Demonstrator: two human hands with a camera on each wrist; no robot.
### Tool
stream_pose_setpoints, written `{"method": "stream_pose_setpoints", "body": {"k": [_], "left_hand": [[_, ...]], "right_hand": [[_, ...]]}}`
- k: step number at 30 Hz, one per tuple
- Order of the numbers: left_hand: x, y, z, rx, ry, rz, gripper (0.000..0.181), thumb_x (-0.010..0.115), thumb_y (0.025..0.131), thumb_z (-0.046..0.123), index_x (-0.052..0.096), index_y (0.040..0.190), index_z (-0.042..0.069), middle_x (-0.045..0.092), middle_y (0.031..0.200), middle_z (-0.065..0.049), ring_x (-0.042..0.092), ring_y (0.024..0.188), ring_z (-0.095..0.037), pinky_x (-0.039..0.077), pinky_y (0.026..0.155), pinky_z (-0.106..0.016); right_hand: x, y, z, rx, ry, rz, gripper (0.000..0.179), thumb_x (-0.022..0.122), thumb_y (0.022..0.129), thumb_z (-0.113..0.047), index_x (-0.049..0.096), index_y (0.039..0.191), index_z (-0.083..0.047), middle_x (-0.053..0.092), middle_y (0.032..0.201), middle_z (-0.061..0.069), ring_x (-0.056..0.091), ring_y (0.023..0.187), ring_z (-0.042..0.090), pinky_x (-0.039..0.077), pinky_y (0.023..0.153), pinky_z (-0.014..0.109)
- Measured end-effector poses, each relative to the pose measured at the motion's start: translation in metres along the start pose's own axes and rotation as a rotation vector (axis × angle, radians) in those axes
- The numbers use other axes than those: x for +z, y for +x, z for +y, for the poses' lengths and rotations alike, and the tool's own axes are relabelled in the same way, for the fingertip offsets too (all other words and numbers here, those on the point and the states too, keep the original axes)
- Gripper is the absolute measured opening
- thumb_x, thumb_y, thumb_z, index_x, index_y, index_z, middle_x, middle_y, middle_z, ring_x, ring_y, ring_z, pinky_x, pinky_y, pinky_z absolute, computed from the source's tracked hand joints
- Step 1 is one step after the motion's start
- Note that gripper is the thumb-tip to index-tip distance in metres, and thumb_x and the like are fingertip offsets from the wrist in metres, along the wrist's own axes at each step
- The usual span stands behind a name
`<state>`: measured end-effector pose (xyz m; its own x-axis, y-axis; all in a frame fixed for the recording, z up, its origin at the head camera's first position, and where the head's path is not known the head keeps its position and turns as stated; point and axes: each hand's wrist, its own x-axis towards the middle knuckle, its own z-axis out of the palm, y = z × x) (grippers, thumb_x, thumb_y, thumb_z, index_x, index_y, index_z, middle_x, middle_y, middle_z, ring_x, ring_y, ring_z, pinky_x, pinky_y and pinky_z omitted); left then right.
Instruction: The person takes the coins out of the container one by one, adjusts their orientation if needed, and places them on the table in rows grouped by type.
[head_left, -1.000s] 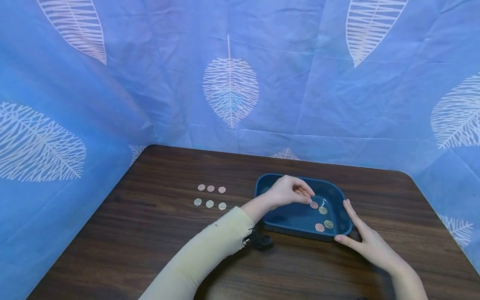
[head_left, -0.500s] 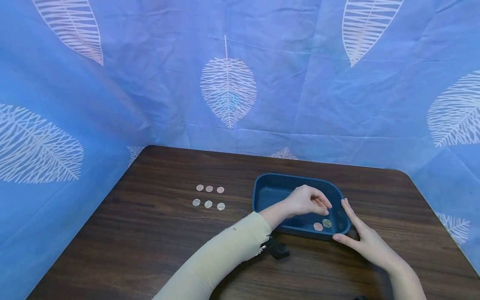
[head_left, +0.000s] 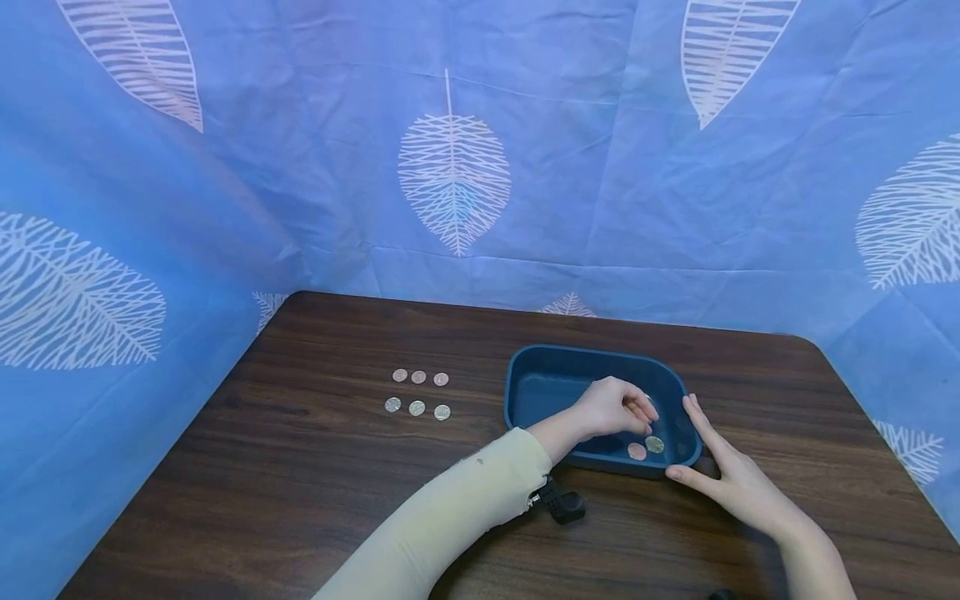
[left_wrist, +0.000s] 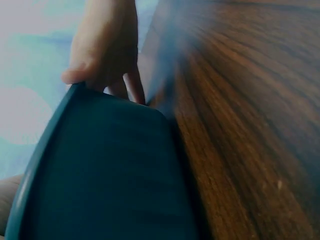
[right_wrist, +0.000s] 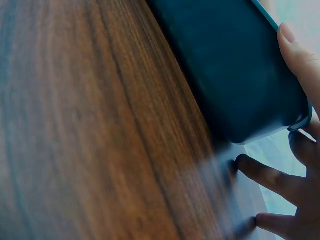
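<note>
Six coins (head_left: 417, 408) on table (head_left: 225, 483), blue backdrop (head_left: 337, 183)

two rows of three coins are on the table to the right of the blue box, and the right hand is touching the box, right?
Not quite: in the head view, the two rows of three coins are on the table to the left of the blue box. The right hand is touching the box.

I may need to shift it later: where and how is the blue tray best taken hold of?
I'd grip the blue tray by its two short ends, coming in from left and right. It is a long, open box whose walls stand up all round; the right hand touches one end, and the other looks free. Keep it level: coins lie loose inside.
</note>
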<state>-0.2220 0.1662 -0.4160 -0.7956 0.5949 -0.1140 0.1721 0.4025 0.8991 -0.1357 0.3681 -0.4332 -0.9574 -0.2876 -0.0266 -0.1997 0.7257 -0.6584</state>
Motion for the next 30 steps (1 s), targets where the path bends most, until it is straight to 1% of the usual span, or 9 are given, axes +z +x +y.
{"method": "stream_pose_setpoints", "body": {"k": [6,10,12,15,18,19,20,24,30], "left_hand": [[0.003,0.0,-0.005,-0.008,0.161,-0.038,0.012,0.073,0.083,0.005,0.075,0.094,0.009,0.067,0.074,0.008,0.057,0.069,0.002,0.045,0.063,-0.013],[0.007,0.001,-0.005,-0.027,0.258,-0.053,0.015,0.078,0.08,0.011,0.075,0.095,0.013,0.067,0.076,0.011,0.057,0.072,0.004,0.044,0.065,-0.011],[0.008,0.0,-0.005,-0.034,0.315,-0.07,0.017,0.08,0.079,0.014,0.075,0.095,0.014,0.065,0.078,0.013,0.056,0.072,0.004,0.043,0.065,-0.011],[0.012,-0.002,-0.004,-0.031,0.388,-0.096,0.016,0.08,0.079,0.017,0.074,0.095,0.016,0.062,0.079,0.015,0.054,0.072,0.005,0.042,0.064,-0.009],[0.015,-0.003,-0.003,-0.013,0.421,-0.107,0.015,0.078,0.081,0.015,0.074,0.094,0.017,0.061,0.078,0.016,0.053,0.07,0.006,0.041,0.063,-0.008],[0.016,-0.003,-0.004,-0.007,0.424,-0.111,0.014,0.078,0.081,0.013,0.074,0.094,0.017,0.062,0.077,0.015,0.053,0.069,0.006,0.041,0.063,-0.008],[0.017,-0.003,-0.004,-0.002,0.426,-0.115,0.014,0.078,0.081,0.011,0.074,0.094,0.017,0.063,0.075,0.014,0.054,0.068,0.006,0.041,0.062,-0.008],[0.018,-0.003,-0.007,0.008,0.452,-0.137,0.016,0.077,0.081,0.007,0.074,0.093,0.018,0.064,0.076,0.014,0.055,0.068,0.006,0.042,0.063,-0.008],[0.017,-0.002,-0.008,0.058,0.522,-0.163,0.015,0.074,0.084,0.007,0.073,0.092,0.019,0.063,0.076,0.015,0.054,0.068,0.006,0.04,0.064,-0.007]], "right_hand": [[0.0,-0.001,-0.002,-0.004,0.022,-0.009,0.091,0.062,0.094,-0.028,-0.008,0.153,-0.032,-0.011,0.159,0.006,0.02,0.128,0.062,0.03,0.079,0.075],[0.0,-0.001,-0.002,-0.008,0.016,-0.01,0.092,0.063,0.094,-0.028,-0.008,0.153,-0.032,-0.011,0.158,0.005,0.021,0.128,0.062,0.031,0.078,0.075],[0.0,-0.001,-0.001,-0.002,0.005,-0.01,0.092,0.063,0.094,-0.029,-0.009,0.153,-0.032,-0.009,0.159,0.009,0.023,0.126,0.062,0.033,0.078,0.074],[-0.001,-0.001,-0.002,0.021,-0.013,-0.018,0.094,0.062,0.094,-0.031,-0.011,0.152,-0.031,-0.002,0.157,0.02,0.033,0.119,0.063,0.041,0.073,0.068],[-0.002,-0.002,-0.003,0.048,-0.033,-0.025,0.095,0.062,0.094,-0.035,-0.014,0.151,-0.031,0.005,0.155,0.028,0.042,0.111,0.063,0.047,0.068,0.06],[-0.002,-0.002,-0.003,0.05,-0.036,-0.027,0.096,0.063,0.093,-0.035,-0.014,0.151,-0.031,0.005,0.154,0.029,0.043,0.11,0.063,0.048,0.067,0.058],[-0.002,-0.002,-0.004,0.05,-0.039,-0.026,0.096,0.063,0.093,-0.035,-0.014,0.151,-0.031,0.005,0.154,0.029,0.043,0.11,0.063,0.048,0.066,0.057],[-0.001,-0.002,-0.004,0.046,-0.04,-0.027,0.096,0.063,0.093,-0.036,-0.014,0.151,-0.031,0.005,0.154,0.029,0.042,0.111,0.063,0.048,0.067,0.058],[-0.001,-0.002,-0.004,0.034,-0.031,-0.023,0.096,0.062,0.093,-0.035,-0.013,0.152,-0.03,0.005,0.154,0.029,0.04,0.113,0.064,0.047,0.069,0.059]]}}
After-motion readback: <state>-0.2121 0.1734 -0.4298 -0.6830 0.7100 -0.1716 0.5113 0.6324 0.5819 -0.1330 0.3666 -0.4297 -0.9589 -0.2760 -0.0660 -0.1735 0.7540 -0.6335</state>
